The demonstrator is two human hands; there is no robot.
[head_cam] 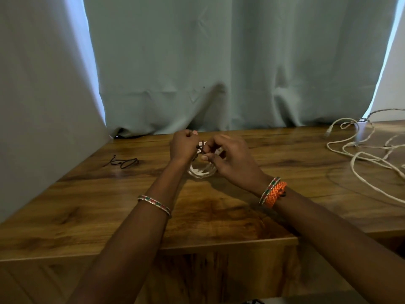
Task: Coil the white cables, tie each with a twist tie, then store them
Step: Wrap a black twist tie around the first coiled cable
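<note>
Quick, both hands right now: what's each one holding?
Left hand: closed on the dark twist tie at the coiled white cable.
Right hand: pinching the same tie.

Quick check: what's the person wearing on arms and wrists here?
No sleeves in view on either forearm. The left hand side has one thin beaded bangle in red, green and silver. The right hand side has a matching bangle beside an orange braided wristband.

Both forearms reach forward, converging mid-frame. Left hand [183, 144] fisted, knuckles up, fingers curled closed. Right hand [230, 160] just beside it, fingers bent, thumb and forefinger pinched together. Bangles on both wrists.
</note>
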